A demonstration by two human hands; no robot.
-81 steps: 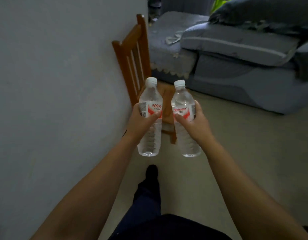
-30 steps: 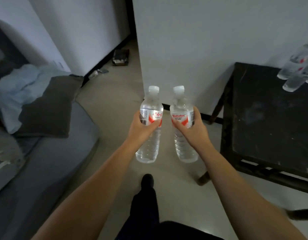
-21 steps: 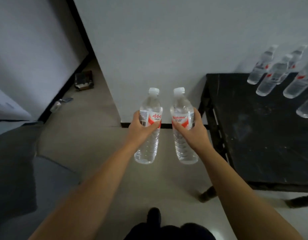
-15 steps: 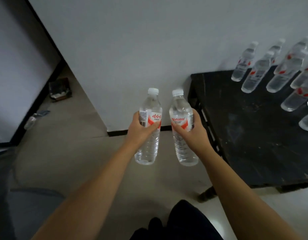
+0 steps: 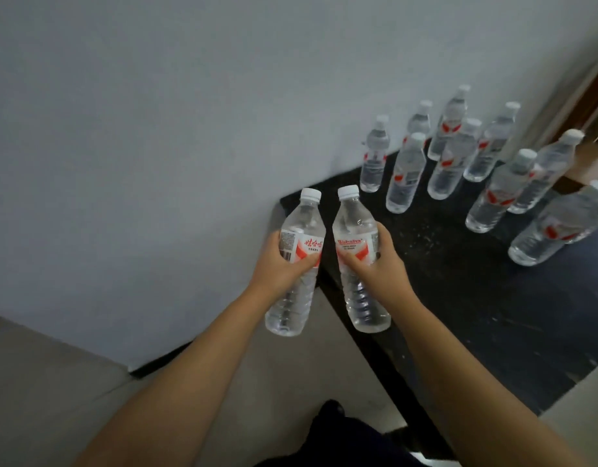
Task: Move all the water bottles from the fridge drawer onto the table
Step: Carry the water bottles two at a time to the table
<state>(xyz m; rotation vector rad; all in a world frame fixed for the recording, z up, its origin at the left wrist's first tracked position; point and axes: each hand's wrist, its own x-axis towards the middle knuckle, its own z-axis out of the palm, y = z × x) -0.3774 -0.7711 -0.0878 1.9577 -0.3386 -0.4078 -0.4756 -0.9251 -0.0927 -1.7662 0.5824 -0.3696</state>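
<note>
My left hand (image 5: 280, 268) grips a clear water bottle (image 5: 299, 224) with a white cap and a red-and-white label, held upright in the air beside the table's left edge. My right hand (image 5: 378, 267) grips a second bottle (image 5: 353, 217) of the same kind, upright over the table's left front part. The black table (image 5: 476, 298) stands against the white wall on the right. Several matching bottles (image 5: 405, 173) stand upright in a cluster at the back of the table. The fridge drawer is out of view.
A white wall (image 5: 156, 129) fills the left and the back, with a dark skirting at its foot. The pale floor (image 5: 72, 382) lies below. My dark trouser leg and foot (image 5: 327, 429) show at the bottom. A wooden frame (image 5: 593, 96) stands at the far right.
The view has swung right and come closer to the table, so more of the standing bottles show. Both hands keep hold of their bottles, now at the table's left edge.
</note>
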